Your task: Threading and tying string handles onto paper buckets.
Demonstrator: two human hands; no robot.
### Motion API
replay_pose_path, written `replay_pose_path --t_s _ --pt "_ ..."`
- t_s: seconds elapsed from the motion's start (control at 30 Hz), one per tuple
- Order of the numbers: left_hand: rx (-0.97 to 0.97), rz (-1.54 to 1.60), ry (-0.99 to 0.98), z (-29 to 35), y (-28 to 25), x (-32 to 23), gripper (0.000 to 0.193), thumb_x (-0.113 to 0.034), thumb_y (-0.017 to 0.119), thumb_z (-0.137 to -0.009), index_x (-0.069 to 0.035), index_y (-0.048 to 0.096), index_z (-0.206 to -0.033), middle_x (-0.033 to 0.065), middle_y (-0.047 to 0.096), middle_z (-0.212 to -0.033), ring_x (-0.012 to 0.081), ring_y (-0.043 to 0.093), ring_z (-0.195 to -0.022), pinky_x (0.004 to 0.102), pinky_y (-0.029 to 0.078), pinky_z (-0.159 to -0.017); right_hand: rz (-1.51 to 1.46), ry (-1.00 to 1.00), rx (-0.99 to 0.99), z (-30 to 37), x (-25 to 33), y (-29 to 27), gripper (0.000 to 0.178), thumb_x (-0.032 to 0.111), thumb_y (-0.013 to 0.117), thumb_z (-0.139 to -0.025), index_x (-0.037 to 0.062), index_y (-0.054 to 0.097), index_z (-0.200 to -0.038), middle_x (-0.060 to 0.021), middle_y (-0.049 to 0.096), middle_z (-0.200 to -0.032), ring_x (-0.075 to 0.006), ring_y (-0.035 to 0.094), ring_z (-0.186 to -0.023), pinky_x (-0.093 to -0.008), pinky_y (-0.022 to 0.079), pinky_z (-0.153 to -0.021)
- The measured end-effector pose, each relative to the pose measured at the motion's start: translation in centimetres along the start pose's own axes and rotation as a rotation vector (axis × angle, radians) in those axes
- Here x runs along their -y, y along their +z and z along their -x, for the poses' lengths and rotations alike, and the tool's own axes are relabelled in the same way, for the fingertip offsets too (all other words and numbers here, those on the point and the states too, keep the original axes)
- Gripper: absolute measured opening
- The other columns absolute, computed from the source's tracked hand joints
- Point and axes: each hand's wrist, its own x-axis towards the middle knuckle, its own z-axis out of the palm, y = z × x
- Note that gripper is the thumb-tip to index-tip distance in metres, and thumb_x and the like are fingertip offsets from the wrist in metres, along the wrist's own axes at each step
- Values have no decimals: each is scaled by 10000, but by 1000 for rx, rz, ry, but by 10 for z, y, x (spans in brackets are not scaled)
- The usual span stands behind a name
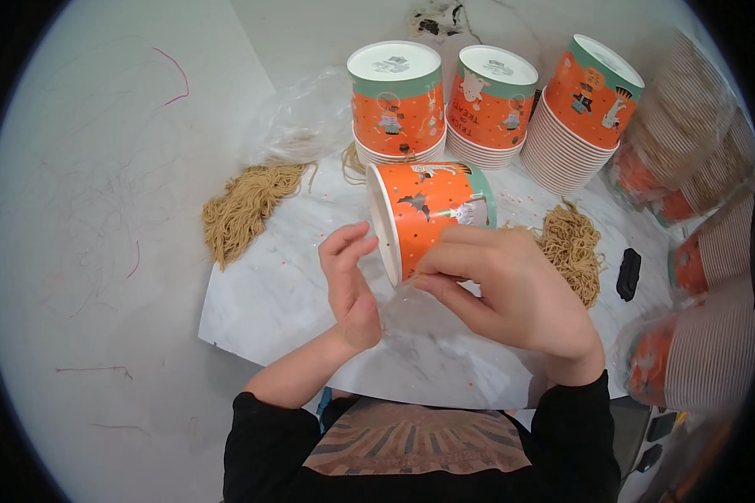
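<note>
Beneath the tipped orange cup point(434, 214) spreads a white marbled table point(285, 327). Well to the cup's right stand stacks of similar cups in clear bags point(703, 356). Beyond the cup, three upside-down stacks, the left stack point(397, 105), middle stack point(492, 105) and right stack point(583, 101), show white bases. Past the cup, to its left, lies a crumpled clear bag point(306, 113).

The right hand point(499, 281) is at the cup's near side, thumb and fingertips pinching together by the rim; what they grip is too small to tell. The cup itself is on its side between the hands, mouth leftward. Just left of that mouth is the left hand point(351, 281), fingers raised, slightly bent and close together; I cannot tell whether they touch it.

Tan string bundles flank the cup, one left bundle point(250, 205) and one right bundle point(572, 251). Farther right is a small black object point(629, 274).
</note>
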Motion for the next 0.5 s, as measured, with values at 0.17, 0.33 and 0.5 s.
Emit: replay_pose_path --t_s 0.17,0.33,0.5 --pt "122 38 131 -8 -7 -10 373 -324 636 -943 -7 677 -1136 116 677 -1038 242 563 -960 380 380 -887 -15 -58 -20 -14 3 6 62 76 711 -881 21 684 -879 -120 626 -803 -323 616 -726 -396 474 -621" --pt "248 -54 136 -15 -14 -16 181 -45 763 -854 -43 720 -1031 15 705 -819 180 561 -722 353 354 -795 -42 10 -25 -14 -6 -5 35 16 714 -854 3 691 -877 -111 633 -781 -274 601 -678 -360 462 -614" --pt "228 -112 66 -15 -9 -19 117 -36 773 -850 -62 736 -959 -25 700 -781 160 560 -691 341 356 -794 8 124 -139 -2 -20 -33 92 77 697 -847 -15 689 -851 -152 613 -743 -343 642 -696 -408 492 -621"
